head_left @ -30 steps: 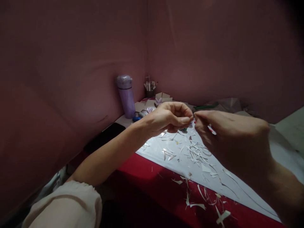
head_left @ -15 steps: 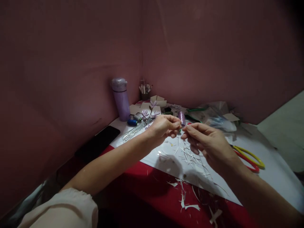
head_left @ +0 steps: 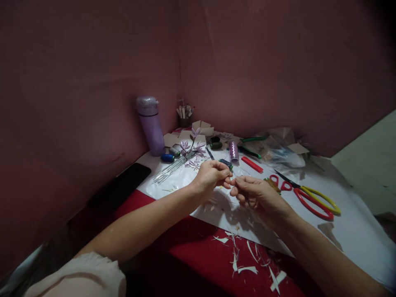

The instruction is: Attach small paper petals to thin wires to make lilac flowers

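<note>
Comparing with a second ago: both hands sit lower over the table, the right hand [head_left: 255, 192] has turned from a bunched, blurred pose to a slimmer pinch, and the large scissors [head_left: 323, 200], then hidden behind it, lie plain at right. Judged bearing on the work: fine fingertip handling continues, no tool taken up by either hand.

Left hand [head_left: 212, 173]: thumb and forefinger pinched together, tips nearly meeting the right hand's. Right hand: thumb and forefinger likewise pressed together, other fingers curled loosely beneath.

Workpiece: if one is held, it is between the two sets of fingertips, above the white sheet [head_left: 355, 231]; too fine to tell its colour, form or material from where one stands.

Just beyond the left fingertips: one dark spool [head_left: 226, 163], partly covered. Farther: one upright spool of shiny lilac thread [head_left: 234, 152].

Far left of the hands: lilac flowers [head_left: 199, 147], slender-petalled, beside a bundle of silvery wires [head_left: 171, 170].

Right of the lilac spool: one red bar [head_left: 252, 164]. Beside the right hand: small red-handled scissors [head_left: 286, 186].

Near edge: pale paper scraps [head_left: 247, 269], strewn on red cloth [head_left: 173, 243].
</note>
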`<state>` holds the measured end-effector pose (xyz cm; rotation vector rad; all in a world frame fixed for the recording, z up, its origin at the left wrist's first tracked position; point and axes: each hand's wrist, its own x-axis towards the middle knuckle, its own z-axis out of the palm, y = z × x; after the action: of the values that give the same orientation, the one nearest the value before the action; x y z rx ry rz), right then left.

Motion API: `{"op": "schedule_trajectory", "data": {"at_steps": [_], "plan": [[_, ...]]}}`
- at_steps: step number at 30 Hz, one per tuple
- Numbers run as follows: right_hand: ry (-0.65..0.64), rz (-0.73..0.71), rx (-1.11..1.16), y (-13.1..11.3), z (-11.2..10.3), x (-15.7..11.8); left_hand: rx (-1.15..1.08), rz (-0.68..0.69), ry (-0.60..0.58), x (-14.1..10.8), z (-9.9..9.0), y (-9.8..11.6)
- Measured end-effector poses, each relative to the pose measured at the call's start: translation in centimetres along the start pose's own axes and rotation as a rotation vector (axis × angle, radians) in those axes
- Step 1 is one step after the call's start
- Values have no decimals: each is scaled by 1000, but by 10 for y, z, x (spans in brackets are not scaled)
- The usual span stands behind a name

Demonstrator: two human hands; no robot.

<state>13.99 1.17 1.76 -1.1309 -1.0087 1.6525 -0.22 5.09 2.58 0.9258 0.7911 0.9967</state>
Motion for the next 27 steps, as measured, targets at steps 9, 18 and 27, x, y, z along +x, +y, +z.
{"op": "schedule_trajectory", "data": {"at_steps": [9,18,27], "plan": [[-99,132,177,6,-2,4,-71,39,-1,0,-7,-6],[-99,78,157,13,-2,5,-76,25,-44,0,-10,-8],[-52,50,137,10,3,1,-52,2,-212,4,-19,-12]]}}
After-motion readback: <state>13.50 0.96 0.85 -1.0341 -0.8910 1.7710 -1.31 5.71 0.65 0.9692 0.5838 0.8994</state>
